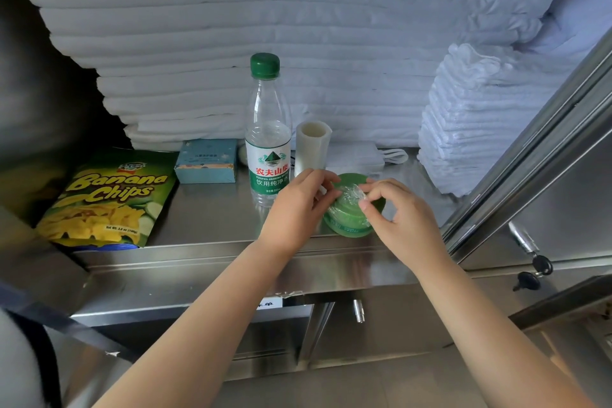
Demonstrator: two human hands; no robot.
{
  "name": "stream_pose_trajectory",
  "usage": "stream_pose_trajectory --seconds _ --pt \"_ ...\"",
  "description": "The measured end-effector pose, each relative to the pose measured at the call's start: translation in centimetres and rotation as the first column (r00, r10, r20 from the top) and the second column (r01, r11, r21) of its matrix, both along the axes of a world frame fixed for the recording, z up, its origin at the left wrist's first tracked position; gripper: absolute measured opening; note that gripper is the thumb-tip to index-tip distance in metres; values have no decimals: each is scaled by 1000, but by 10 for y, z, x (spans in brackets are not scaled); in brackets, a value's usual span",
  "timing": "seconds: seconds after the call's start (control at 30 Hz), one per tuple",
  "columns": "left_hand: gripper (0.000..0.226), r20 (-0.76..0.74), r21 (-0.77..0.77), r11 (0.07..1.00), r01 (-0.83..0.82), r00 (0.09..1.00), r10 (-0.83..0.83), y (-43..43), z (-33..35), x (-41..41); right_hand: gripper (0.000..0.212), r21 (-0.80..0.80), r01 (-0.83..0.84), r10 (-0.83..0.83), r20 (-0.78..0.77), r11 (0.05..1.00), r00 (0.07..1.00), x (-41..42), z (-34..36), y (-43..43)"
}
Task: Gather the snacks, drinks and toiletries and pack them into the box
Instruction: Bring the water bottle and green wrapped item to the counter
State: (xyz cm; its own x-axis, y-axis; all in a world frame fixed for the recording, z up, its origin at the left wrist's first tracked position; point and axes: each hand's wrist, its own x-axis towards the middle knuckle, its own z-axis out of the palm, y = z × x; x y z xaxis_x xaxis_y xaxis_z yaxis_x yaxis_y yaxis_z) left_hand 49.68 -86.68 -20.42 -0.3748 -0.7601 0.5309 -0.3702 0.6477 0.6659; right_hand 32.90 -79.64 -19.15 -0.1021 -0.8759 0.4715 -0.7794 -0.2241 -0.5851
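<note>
Left hand (pixel 298 205) and right hand (pixel 402 214) both pinching clear wrap (pixel 348 193) atop green jar (pixel 347 225), jar at tabletop (pixel 205 219) front edge, water bottle (pixel 267 142) just behind-left, banana chips bag (pixel 106 199) far left

Single head-worn wide-angle view, looking forward and down.
Close over the front edge of the shiny stainless-steel counter (pixel 212 219), it faces the stack of white folded linens (pixel 231 26) along the back edge.
</note>
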Motion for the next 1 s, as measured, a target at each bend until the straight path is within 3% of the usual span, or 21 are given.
stream_pose_trajectory --seconds 0.2,0.33,0.5,0.7,0.9,1.0 --pt "40 152 -75 987 141 980 -128 1 -4 13 14 30 -12 9 71 999 997 -5 -1 0" --pt "32 188 -137 976 169 972 -142 3 -3 17 11 54 -59 48 181 997 982 -11 -2 1" --pt "16 123 -146 976 164 981 -147 4 4 16 14 75 -72 54 226 995 973 -14 -2 0" --pt "16 99 -121 987 103 991 -92 -1 13 1 24 85 -47 13 359 995 933 -12 0 -3" --pt "28 92 -93 995 48 995 -40 -11 13 -13 17 86 -28 8 233 996 972 -16 3 -5" --pt "30 76 -225 974 25 997 -8 -14 13 -16 12 -31 75 -74 14 997 997 -15 2 -4"
